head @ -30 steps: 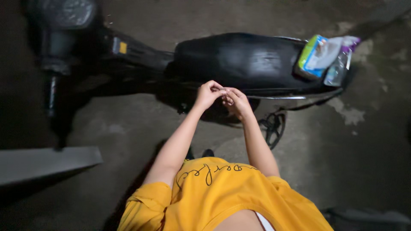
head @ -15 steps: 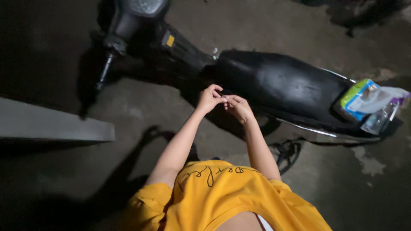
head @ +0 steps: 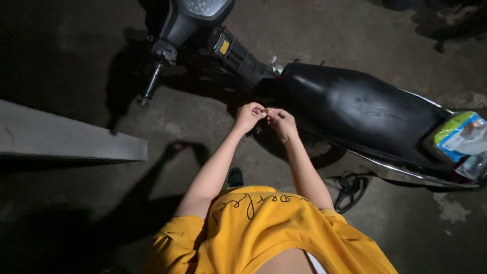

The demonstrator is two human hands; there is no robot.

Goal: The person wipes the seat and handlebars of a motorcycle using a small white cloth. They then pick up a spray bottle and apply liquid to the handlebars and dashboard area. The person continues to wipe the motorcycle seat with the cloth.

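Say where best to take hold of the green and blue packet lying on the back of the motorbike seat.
Probably by its near long edge, coming from the person's side. The packet lies flat on the rear of the black seat, partly cut off by the frame's right edge, with a clear bag against its lower end, so that edge looks freest.

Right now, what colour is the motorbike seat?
The seat is shiny black, seen in the head view.

Black motorbike seat (head: 365, 109); yellow shirt (head: 269, 233), dark script; green-blue packet (head: 459, 134); grey floor (head: 203, 116).
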